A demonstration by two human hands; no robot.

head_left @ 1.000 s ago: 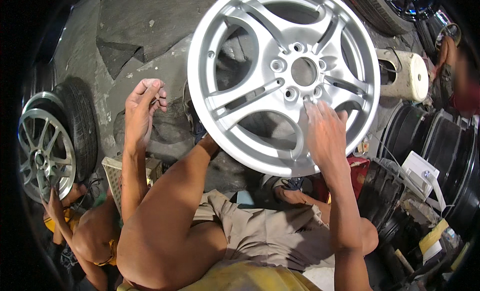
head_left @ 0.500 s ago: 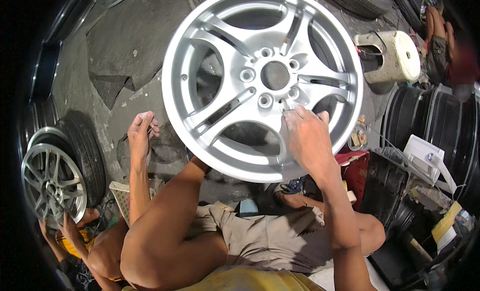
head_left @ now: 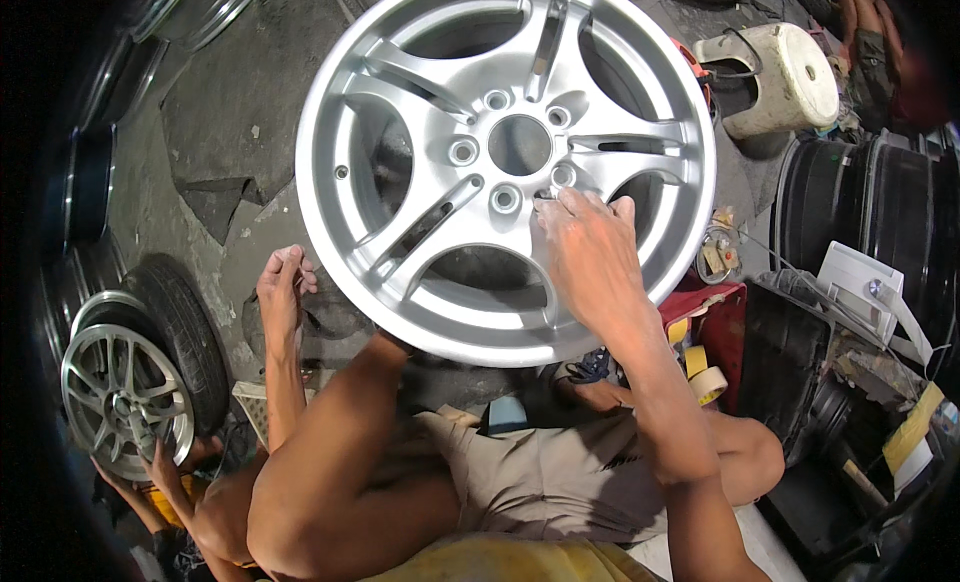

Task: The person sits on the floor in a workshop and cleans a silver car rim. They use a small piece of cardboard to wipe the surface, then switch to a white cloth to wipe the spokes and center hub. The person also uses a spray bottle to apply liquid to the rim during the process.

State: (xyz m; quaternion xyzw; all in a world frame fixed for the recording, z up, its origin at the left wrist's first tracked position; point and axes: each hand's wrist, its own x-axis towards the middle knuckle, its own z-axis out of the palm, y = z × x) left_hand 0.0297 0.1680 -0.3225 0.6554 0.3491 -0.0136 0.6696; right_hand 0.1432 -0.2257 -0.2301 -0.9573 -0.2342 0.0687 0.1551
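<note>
So there's a big silver five-spoke alloy wheel (head_left: 522, 222) right in front of the person, face up toward the camera and sitting out past the knees; can't really see what's holding it up. The right hand (head_left: 592, 247) is on the face of it, fingers bent, tips down by the lug holes just below the centre bore. Can't tell if anything's pinched under them. The left hand (head_left: 287, 274) is off the wheel, just beside its lower left edge, fingers curled in with the thumb close to them, and again I can't tell if something small is in there. Over on the left, a co-worker's hand (head_left: 163, 472) is at the bottom of a multi-spoke wheel (head_left: 121, 405), with a black tire (head_left: 183, 327) right beside that. On the right: off-white plastic stool (head_left: 800, 82), dark wheel rims (head_left: 893, 212), plus a pale tape roll (head_left: 708, 385) near the right forearm.
</note>
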